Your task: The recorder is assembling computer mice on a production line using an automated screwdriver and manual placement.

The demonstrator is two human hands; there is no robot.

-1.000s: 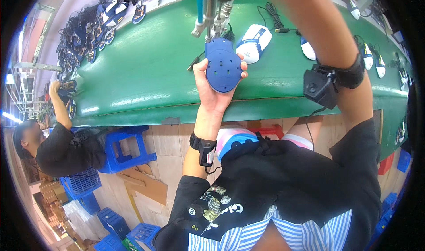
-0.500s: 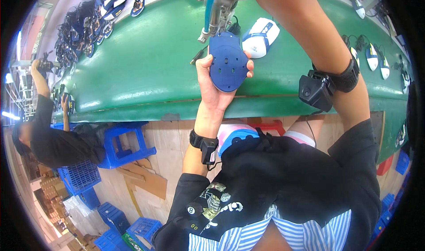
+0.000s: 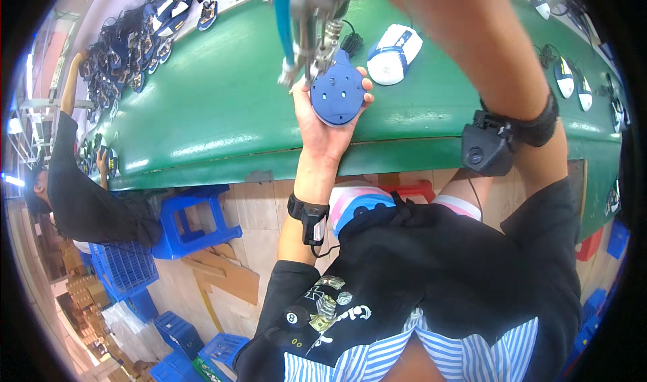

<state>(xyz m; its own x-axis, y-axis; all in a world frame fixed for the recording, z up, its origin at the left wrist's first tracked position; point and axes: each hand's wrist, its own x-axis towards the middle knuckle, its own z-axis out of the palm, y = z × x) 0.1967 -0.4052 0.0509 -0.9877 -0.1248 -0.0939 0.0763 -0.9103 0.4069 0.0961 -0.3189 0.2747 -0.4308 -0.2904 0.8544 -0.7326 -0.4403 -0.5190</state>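
My left hand [image 3: 322, 129] is closed around a blue computer mouse [image 3: 337, 99] whose underside faces up, with its screw holes and slots showing. Over the mouse's far left edge hangs a metal screw-driving tool [image 3: 313, 38] with a blue hose [image 3: 283, 21], blurred by motion. Whether its tip touches the mouse I cannot tell. My right forearm [image 3: 465, 38] reaches up past the top edge, and the right hand is out of the picture. Just right of the held mouse, a white and blue mouse [image 3: 391, 55] lies on the green bench [image 3: 229, 85].
A dark coiled cable [image 3: 351, 43] lies behind the held mouse. Tangled cords and mouse parts [image 3: 125, 51] fill the far left; more white mice [image 3: 565, 78] lie right. A person [image 3: 101, 186] works at left beside a blue stool [image 3: 192, 223]. Blue crates [image 3: 178, 335] stand below.
The metal tool has shifted left and nearer, now over the mouse. My left hand has moved slightly away and left, tilting the mouse. The person at left has raised an arm toward the cords.
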